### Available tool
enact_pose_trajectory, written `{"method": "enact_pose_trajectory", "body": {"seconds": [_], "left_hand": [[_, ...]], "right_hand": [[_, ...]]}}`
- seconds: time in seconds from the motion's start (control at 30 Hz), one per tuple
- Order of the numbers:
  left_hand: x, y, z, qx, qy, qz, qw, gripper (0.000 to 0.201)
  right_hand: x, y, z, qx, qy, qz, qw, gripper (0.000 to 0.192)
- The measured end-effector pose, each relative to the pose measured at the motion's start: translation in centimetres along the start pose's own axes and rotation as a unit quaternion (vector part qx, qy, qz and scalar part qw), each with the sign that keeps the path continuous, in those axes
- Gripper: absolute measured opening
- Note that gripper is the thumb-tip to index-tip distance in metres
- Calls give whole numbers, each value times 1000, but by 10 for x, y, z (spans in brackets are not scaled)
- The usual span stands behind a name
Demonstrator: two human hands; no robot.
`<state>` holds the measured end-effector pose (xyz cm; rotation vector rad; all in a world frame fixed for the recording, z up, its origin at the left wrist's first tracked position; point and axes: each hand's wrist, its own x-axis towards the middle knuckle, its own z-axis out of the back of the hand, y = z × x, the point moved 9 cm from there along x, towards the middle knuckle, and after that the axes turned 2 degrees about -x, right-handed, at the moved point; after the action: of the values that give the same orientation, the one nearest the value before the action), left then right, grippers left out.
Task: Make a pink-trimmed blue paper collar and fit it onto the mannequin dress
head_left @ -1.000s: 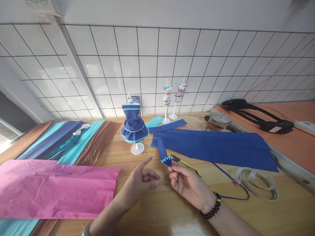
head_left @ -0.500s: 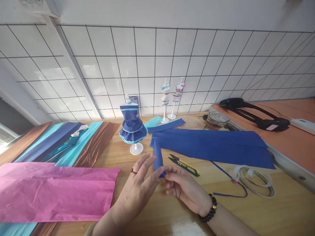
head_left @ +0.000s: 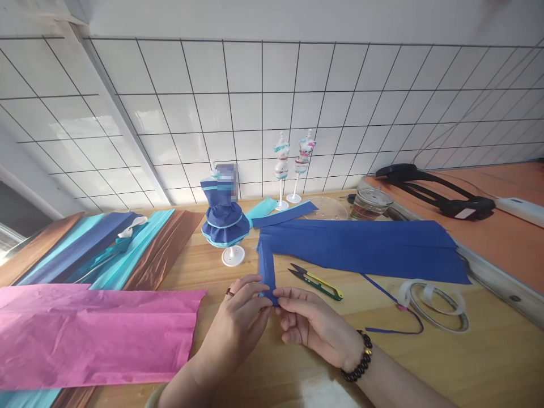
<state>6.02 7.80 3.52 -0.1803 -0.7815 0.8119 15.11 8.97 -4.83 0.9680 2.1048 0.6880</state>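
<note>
Your left hand [head_left: 240, 323] and right hand [head_left: 312, 326] meet at the near end of the blue paper strip [head_left: 267, 271], each pinching it between thumb and fingertips just above the wooden table [head_left: 425, 362]. The strip runs away from you to the large blue paper sheet [head_left: 361, 249] and looks joined to it at the far corner. That thin paper is the weak point: pull towards yourself and it could tear at the corner, or drag the whole sheet across the table. Uneven pressure between your two pinches would likely skew any crease you press in. The small yellow-handled snips [head_left: 317, 280] lie just beside your right hand, blades open, so a sideways slide could catch your knuckles or nick the strip. The dressed paper doll stand [head_left: 225, 221] stands not far beyond the strip; a tug on the sheet might topple it. The roll of clear tape [head_left: 433, 306] lies well apart on the right.
</note>
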Motion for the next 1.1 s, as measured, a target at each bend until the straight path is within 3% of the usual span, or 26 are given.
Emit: {"method": "enact_pose_trajectory", "body": {"seconds": [0.13,0.27,0.4,0.5,0.6,0.73,0.8,0.9,1.1], "left_hand": [[2,15,6,-67,-36,81,994,12],[-2,32,10,-68,-57,161,983,11],[-4,36,8,-83,-53,183,978,11],[-4,35,9,-74,-57,176,980,11],[-3,28,11,-42,-66,142,987,12],[-1,13,11,-3,-68,71,995,16],[-1,8,8,4,-60,51,997,17],[-1,5,5,6,-45,48,998,18],[-4,7,0,-4,-32,56,998,18]], "right_hand": [[-1,4,0,-6,2,2,1000,22],[-1,9,4,-40,-17,24,999,26],[-2,19,10,-125,-68,77,987,29],[-4,28,10,-220,-91,132,962,33],[-13,43,-1,-352,-99,236,900,33],[-29,50,-28,-558,-73,361,744,48],[-31,46,-36,-617,-58,377,689,51],[-31,45,-39,-654,-57,382,650,42],[-35,50,-46,-674,-56,404,615,23]]}}
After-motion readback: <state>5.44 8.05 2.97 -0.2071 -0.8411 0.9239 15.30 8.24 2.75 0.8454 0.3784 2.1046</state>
